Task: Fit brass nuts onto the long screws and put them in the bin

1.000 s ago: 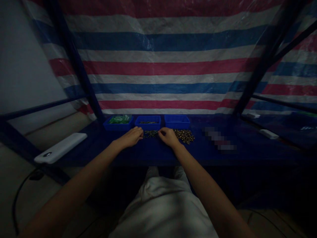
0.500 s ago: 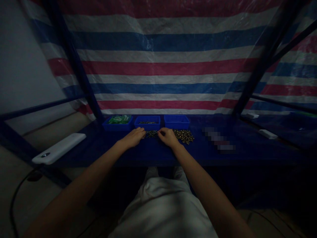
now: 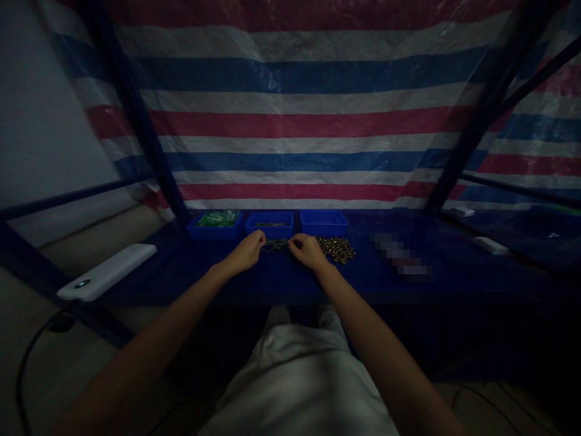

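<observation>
On the dark blue table (image 3: 281, 278), a small heap of thin dark metal pieces, like screws or pins (image 3: 276, 245), lies between my hands. My left hand (image 3: 249, 249) is closed at the heap's left side, its fingertips pressed together; whatever they pinch is too small to make out. My right hand (image 3: 307, 249) is curled at the heap's right side with thumb and fingertips together, and what sits in them cannot be made out. Right beside that hand spreads a pile of small brass-coloured metal parts (image 3: 338, 248), partly hidden by it.
Three blue trays stand along the back: the left tray (image 3: 193, 232) holds green packets (image 3: 219, 218), the middle tray (image 3: 270, 232) thin metal pieces, and the right tray (image 3: 324, 231) shows its bare floor. A white elongated device (image 3: 109, 272) lies left. Blue frame posts (image 3: 158, 163) flank a striped sheet (image 3: 281, 127).
My left hand has shifted slightly left, and its fingers have drawn together above the heap's edge. My right hand stays almost in place.
</observation>
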The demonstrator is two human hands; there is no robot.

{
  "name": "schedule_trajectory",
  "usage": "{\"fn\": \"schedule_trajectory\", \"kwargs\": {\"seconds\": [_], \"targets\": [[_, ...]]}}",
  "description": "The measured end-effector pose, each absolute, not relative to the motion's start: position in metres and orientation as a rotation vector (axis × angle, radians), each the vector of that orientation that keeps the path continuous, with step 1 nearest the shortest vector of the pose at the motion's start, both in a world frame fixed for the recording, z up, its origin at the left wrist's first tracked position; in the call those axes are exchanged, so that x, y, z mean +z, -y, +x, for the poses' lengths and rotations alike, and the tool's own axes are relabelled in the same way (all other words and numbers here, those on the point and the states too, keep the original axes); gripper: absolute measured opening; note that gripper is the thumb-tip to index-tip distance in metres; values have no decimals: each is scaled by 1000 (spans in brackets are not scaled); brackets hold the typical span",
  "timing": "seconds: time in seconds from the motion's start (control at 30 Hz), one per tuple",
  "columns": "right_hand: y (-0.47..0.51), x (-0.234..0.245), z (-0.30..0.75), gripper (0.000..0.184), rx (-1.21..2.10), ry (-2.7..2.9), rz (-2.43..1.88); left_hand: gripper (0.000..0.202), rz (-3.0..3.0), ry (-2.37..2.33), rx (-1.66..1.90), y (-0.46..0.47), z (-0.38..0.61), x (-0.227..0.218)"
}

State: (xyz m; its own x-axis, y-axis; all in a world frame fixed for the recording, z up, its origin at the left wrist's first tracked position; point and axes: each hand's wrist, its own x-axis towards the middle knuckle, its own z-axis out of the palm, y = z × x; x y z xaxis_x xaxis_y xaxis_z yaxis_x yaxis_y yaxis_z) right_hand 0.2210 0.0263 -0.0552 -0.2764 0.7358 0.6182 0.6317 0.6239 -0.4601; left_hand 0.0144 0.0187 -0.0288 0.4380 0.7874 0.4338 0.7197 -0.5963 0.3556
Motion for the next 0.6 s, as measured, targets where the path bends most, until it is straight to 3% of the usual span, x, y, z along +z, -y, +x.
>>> {"fn": "schedule_trajectory", "kwargs": {"seconds": [0.27,0.6], "targets": [[-22,-51,221,16,166,1996,-1078,12,2161,-1430,1039,-13,11,-37],[-23,-52,222,15,190,1994,-1080,15,2125,-1565,946,5,-17,-29]]}}
